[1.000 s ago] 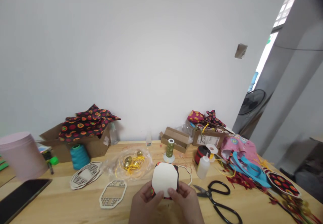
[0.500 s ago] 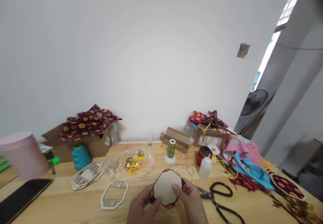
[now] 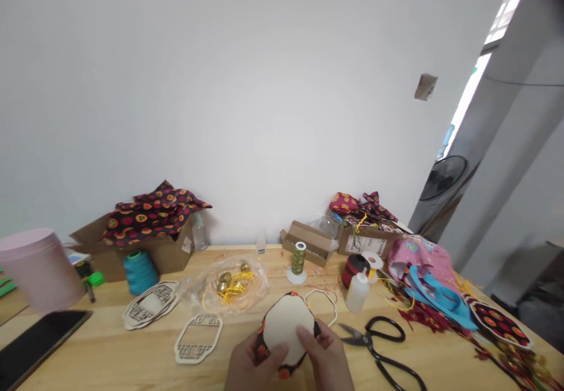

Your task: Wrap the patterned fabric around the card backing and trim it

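Note:
Between my two hands is a pale scalloped board (image 3: 288,320), its edge wrapped in dark fabric with red and orange print. My left hand (image 3: 258,363) grips its lower left side, the thumb pressed on the pale face. On the right edge, my right hand (image 3: 326,356) pinches it, thumb also on the face. The fingers behind the board are hidden. Just beyond it lies a thin pale outline frame (image 3: 331,303), partly covered. Black-handled scissors (image 3: 368,340) rest to the right, blades parted. A lattice-patterned wooden frame (image 3: 199,338) lies flat to the left.
Stacked lattice pieces (image 3: 152,306), a teal thread cone (image 3: 140,273) and a phone (image 3: 39,347) are at left. A plastic bag with bells (image 3: 238,285) lies mid-table. A green thread spool (image 3: 298,260), squeeze bottle (image 3: 358,291) and pink cloth (image 3: 420,256) stand or lie farther right.
Both hands have shifted slightly left with the fabric-edged board, which has turned a little. The right hand has drawn away from the scissors, so more of their blades shows.

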The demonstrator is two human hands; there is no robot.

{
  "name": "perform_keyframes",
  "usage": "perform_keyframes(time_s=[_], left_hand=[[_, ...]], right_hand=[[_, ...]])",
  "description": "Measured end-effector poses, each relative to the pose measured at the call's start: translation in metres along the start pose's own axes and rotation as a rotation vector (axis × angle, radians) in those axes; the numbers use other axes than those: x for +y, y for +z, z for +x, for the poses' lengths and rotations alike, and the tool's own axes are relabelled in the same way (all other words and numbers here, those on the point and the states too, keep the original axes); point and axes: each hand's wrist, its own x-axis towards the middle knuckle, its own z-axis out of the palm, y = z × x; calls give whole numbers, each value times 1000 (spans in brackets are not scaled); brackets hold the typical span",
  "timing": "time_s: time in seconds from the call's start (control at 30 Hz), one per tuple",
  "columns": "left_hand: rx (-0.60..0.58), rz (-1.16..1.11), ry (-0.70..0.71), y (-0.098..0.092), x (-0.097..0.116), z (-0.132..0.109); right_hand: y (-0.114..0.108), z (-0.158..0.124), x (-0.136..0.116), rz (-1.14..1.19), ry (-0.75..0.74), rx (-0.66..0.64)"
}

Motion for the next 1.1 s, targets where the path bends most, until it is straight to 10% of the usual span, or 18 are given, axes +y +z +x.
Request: perform_keyframes(time_s=[1.1], left_hand=[[-188, -44, -16, -3, 1, -2]], right_hand=[[4, 3, -26, -126, -103, 243]])
